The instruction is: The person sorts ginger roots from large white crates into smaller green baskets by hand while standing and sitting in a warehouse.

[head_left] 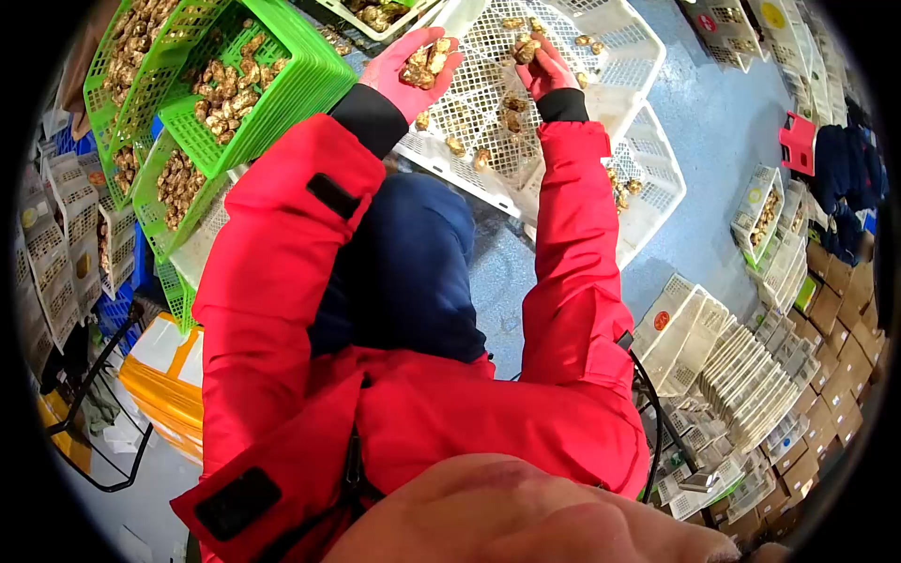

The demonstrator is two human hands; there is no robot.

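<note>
My left hand [411,73] is turned palm up above the left side of a large white slotted crate [474,33]. Its fingers curl around a small cluster of knobbly brown-and-cream pieces [425,64], whose kind I cannot make out. To the right, my right hand [549,73] pinches another knobbly piece [526,47] over the same crate. More loose pieces [512,113] lie scattered on the crate's grid bottom. Beside my left arm, a stack of green baskets [300,56] has a heap of similar pieces [228,98] in the top one.
Another white crate [657,178] with a few pieces sits below the right side. Green baskets [103,80] hold more pieces at far left. Stacked white crates [685,333] and cardboard boxes [826,319] stand at right. An orange-taped box [169,380] is at lower left.
</note>
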